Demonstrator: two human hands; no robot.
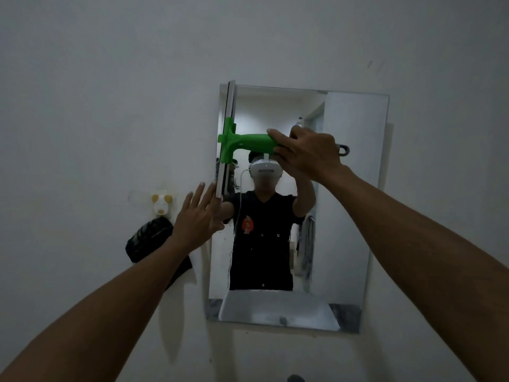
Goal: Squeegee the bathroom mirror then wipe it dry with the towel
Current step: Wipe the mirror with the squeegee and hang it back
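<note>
Now the right hand (308, 153) is clenched round the green handle of the squeegee (248, 142), its blade standing upright along the left edge of the mirror (355, 188). The left hand (197, 219) is spread flat, fingers released, at the mirror's left edge just beneath the blade.

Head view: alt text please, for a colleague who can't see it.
The right hand holds a green squeegee with its blade upright along the wall mirror's left edge. The open left hand touches the blade's lower end.
</note>
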